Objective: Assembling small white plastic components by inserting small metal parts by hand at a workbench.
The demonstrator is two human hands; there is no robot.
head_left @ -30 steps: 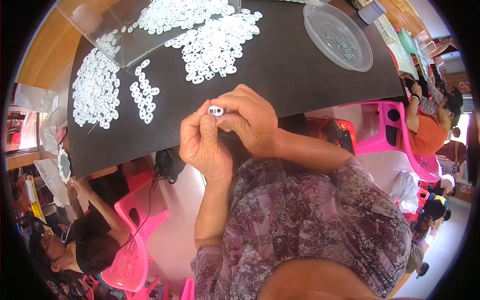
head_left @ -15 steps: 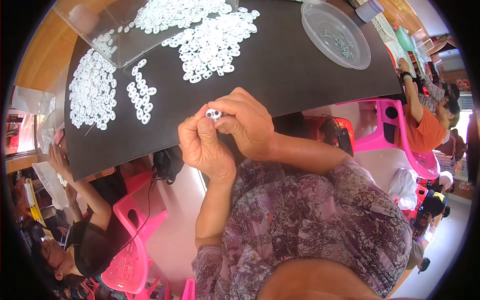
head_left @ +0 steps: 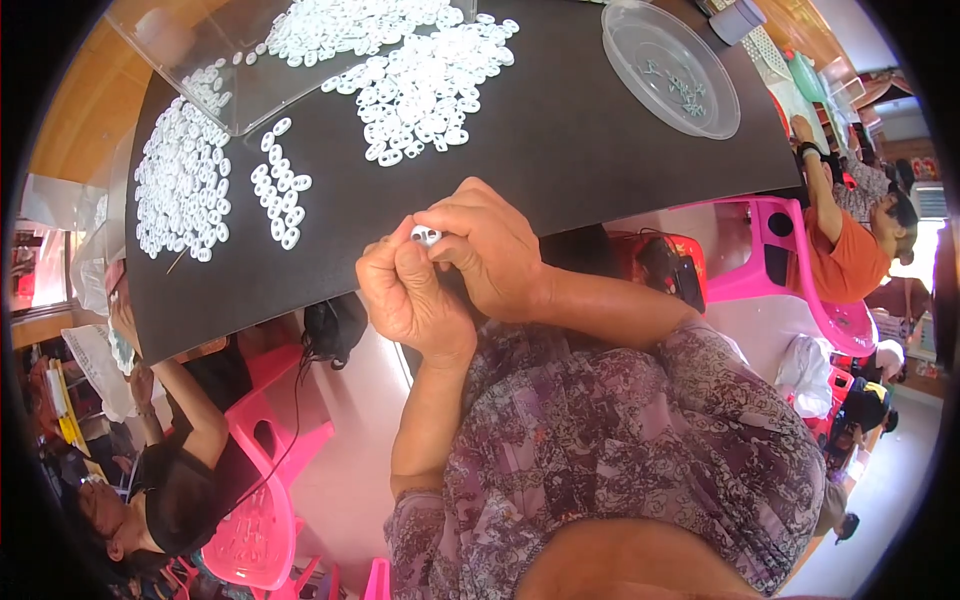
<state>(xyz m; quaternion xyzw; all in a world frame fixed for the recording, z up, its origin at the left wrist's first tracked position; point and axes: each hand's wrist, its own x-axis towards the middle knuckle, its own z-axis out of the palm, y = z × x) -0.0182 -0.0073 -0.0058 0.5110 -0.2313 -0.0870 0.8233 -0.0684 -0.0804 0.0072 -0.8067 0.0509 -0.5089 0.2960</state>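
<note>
The dark surface [head_left: 570,135] stretches out ahead of my two grips, its near edge running just beyond them. Ahead and to their left stands the clear box [head_left: 168,74]; straight ahead, a broad heap of white pieces [head_left: 430,90]. The round clear tray [head_left: 640,40] sits well off to their right, and a second white heap [head_left: 182,185] lies off to their left. My left grip [head_left: 412,295] and right grip [head_left: 490,245] meet in front of me, thumbs and forefingers pinched narrow around one piece. Between them and the left heap lies a loose column of pieces [head_left: 278,190]; some small greenish bits [head_left: 685,98] lie in the tray. The held white piece [head_left: 426,236] sits right at my fingertips. Since a second ago it has come slightly nearer my body and tipped, its dark openings looking flatter, so I judge I'm still working it.
</note>
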